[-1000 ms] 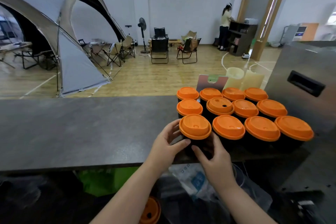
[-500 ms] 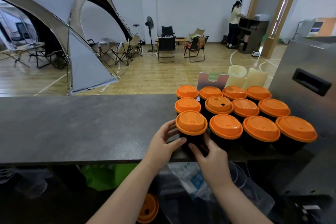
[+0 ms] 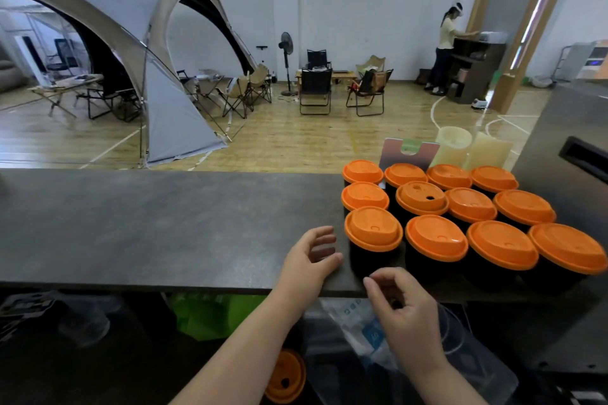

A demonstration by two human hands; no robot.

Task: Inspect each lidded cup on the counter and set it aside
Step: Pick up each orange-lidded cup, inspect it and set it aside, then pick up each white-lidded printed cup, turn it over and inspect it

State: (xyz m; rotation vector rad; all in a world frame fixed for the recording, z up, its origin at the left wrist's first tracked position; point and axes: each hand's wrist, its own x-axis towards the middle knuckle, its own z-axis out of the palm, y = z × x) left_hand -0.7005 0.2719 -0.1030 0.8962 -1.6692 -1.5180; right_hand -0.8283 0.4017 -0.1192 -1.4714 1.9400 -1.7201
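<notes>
Head view shows us the nearest cup [image 3: 373, 230] at the near edge of the desk [image 3: 164, 223], on the left of the orange-lidded group. Our left grip [image 3: 311, 256] is spread and empty just beside it. Our right grip [image 3: 404, 309] is loosely curled and empty. The cup looks light and thin-walled, so we should hold its dark body gently, not the lid.

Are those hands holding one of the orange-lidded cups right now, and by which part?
Nothing is held; the left hand and right hand are loose beside the nearest cup.

Bare counter [image 3: 158, 223] left — cups [image 3: 460, 207] right
</notes>
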